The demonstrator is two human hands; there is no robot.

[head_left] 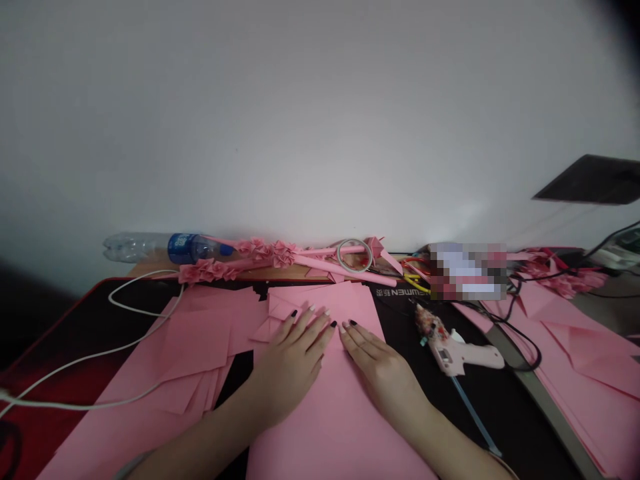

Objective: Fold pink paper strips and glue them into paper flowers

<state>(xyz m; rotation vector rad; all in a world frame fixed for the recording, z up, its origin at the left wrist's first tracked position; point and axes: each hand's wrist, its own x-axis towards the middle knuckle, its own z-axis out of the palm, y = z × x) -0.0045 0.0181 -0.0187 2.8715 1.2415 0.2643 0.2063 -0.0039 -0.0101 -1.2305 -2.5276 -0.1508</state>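
A large pink paper sheet (330, 427) lies on the dark desk mat in front of me, its near end running out of view. My left hand (295, 360) rests palm down at the sheet's left side, fingers stretched out and pointing away from me. Flat on the right part of the paper is my right hand (377, 370), with its fingers extended close together. Their fingertips nearly meet near the middle. Beyond my left fingers lie folded pink paper pieces (277, 303). Neither hand grips anything.
Pink paper squares (197, 340) overlap at left, crossed by a white cable (90, 405). A pink glue gun (465, 357) with a glue stick lies right. Pink paper flowers (283, 253) and a plastic bottle (145, 247) line the wall. More pink paper (585, 400) sits far right.
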